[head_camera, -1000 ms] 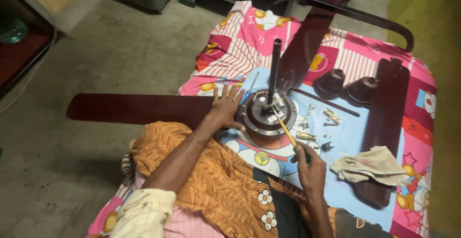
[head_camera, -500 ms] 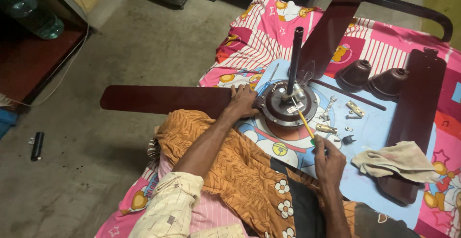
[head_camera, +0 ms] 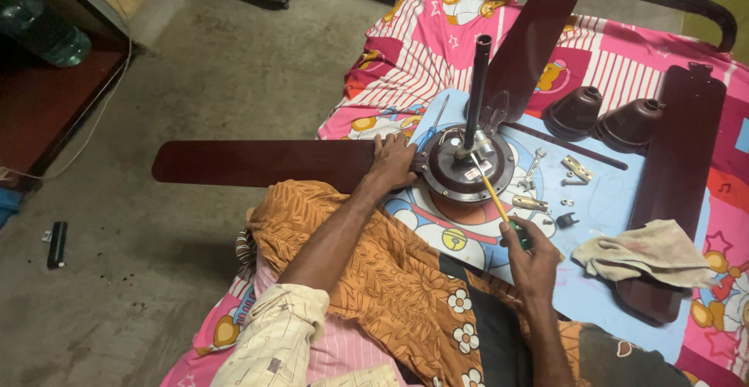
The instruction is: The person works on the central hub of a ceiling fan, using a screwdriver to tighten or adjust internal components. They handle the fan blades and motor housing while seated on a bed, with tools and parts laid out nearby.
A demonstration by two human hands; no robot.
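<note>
A dark brown ceiling fan lies on a pink cartoon-print sheet (head_camera: 437, 36), its round motor (head_camera: 466, 163) facing up with a black downrod (head_camera: 477, 86) rising from it. My left hand (head_camera: 392, 161) presses flat on the root of the left blade (head_camera: 257, 162), beside the motor. My right hand (head_camera: 532, 254) grips a yellow-shafted screwdriver (head_camera: 491, 192) by its green handle. The tip rests on the motor's top near the rod's base.
Loose screws and brackets (head_camera: 558, 180) lie right of the motor. Two brown canopy cups (head_camera: 608, 118), a detached blade (head_camera: 675, 176) and a dirty rag (head_camera: 651, 250) sit further right. A blue screwdriver (head_camera: 431, 128) lies behind my left hand. Bare concrete floor (head_camera: 156, 278) spreads left.
The view has shifted so the fan sits further right in frame. Both hands keep the same hold on the blade and the screwdriver.
</note>
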